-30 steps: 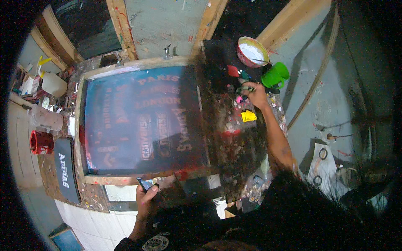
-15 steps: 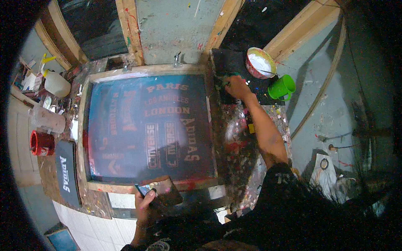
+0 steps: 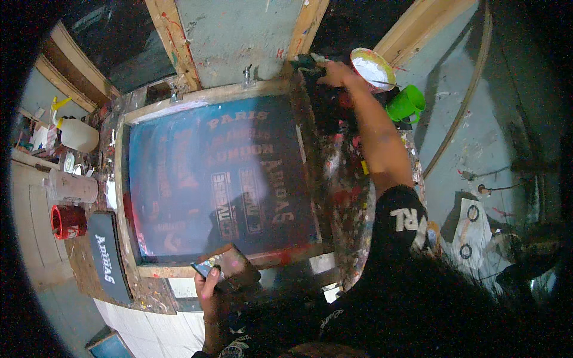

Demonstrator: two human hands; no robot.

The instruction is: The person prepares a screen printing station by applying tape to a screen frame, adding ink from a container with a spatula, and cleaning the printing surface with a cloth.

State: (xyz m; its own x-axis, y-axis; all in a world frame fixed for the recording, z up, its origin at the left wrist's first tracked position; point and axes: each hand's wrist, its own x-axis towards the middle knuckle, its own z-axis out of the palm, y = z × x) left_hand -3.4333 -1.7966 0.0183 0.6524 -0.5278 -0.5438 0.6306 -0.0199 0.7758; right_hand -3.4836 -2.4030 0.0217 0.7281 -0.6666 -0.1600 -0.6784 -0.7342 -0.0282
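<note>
While the left hand [image 3: 209,281] grips a flat, rectangular brown slab [image 3: 234,265] at its left end, thumb pressed on the face and the other fingers mostly hidden beneath, the right hand [image 3: 337,74] reaches to the far side of the tabletop [image 3: 339,200]; its fingers are blurred against a dark, greenish, soft-looking bundle [image 3: 303,62], so I cannot tell whether they pinch it or only touch it. The slab tilts above the near edge of a screen-printing frame, smooth and slightly glossy, its left end speckled with colour; the bundle sits by the frame's far right corner, near a rounded bowl [image 3: 373,69], red outside and yellow within, filled with thick white paste. Rough, paint-stained wooden bars [image 3: 170,271] enclose a taut blue-purple mesh [image 3: 206,206] patterned with pale lettering; a metal clamp [image 3: 247,75] stands at the far bar. Just beside the bowl is a cylindrical green plastic mug [image 3: 403,104]; along the left lie a flat dark panel [image 3: 112,259] with rounded corners, a round red tub [image 3: 68,221], a translucent plastic container [image 3: 72,186] and a whitish, cloudy spray bottle [image 3: 79,135] with a yellow nozzle.
</note>
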